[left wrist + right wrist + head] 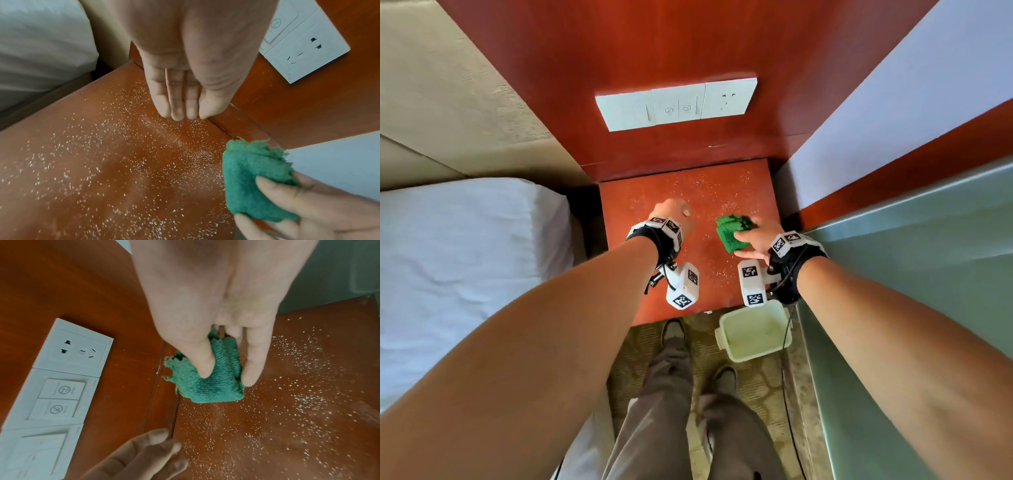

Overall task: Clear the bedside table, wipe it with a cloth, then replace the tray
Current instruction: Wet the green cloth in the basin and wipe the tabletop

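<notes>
Pale tub [753, 337] on floor, lower centre, looks empty. Right hand [756, 238] pinches green cloth [732, 233] over speckled table [739, 192]; left hand [674, 214] w/ fingers straight, together.

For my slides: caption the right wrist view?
Right hand grips green cloth over crumb-strewn table; left hand nearby.

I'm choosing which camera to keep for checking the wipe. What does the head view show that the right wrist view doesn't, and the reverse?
Only the head view shows the pale tub on the floor, the bed and the table's front edge. Only the right wrist view shows the grip close up: fingers pinching the folded green cloth. Both show the left hand holding nothing, white specks over the bedside table, and the wall switch panel.
</notes>
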`<act>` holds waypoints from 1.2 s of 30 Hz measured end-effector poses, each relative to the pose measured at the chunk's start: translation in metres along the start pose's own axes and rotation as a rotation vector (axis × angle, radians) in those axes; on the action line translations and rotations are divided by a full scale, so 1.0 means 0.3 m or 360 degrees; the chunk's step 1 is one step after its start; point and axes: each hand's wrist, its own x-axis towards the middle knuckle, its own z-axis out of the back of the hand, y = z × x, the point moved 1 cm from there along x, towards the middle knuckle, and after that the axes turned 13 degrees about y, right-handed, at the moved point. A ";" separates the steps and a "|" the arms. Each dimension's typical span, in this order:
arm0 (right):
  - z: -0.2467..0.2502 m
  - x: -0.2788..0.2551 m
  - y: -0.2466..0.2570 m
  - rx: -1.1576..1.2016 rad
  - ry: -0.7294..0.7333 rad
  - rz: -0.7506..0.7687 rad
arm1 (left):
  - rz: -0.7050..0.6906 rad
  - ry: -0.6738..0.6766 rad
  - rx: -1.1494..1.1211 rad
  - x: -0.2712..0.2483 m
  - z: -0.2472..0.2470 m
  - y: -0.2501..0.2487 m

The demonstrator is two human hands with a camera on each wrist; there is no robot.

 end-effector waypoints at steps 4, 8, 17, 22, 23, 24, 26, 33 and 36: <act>0.037 0.087 0.010 -0.0179 -0.0157 0.0007 | 0.0017 0.0068 0.0095 0.091 0.007 0.015; 0.095 0.138 0.025 -0.0845 -0.0344 0.0011 | 0.0000 0.0103 0.0248 0.190 -0.016 0.007; 0.247 0.303 0.054 -0.1211 -0.0781 0.0123 | 0.0046 0.0034 0.0670 0.389 -0.059 -0.029; 0.346 0.423 0.076 -0.1250 -0.0841 0.0095 | 0.0136 0.0088 0.0727 0.497 -0.086 -0.011; 0.362 0.441 0.081 -0.1260 -0.0849 0.0103 | 0.0144 0.0094 0.0734 0.513 -0.092 -0.011; 0.376 0.455 0.085 -0.1267 -0.0853 0.0110 | 0.0149 0.0098 0.0739 0.528 -0.100 -0.010; 0.401 0.484 0.098 -0.1272 -0.0883 0.0133 | 0.0154 0.0091 0.0753 0.555 -0.112 -0.013; 0.469 0.571 0.176 -0.1298 -0.1025 0.0241 | 0.0233 0.0065 0.0726 0.622 -0.135 -0.028; 0.482 0.601 0.205 -0.1308 -0.1063 0.0353 | 0.0281 0.0041 0.0702 0.632 -0.149 -0.022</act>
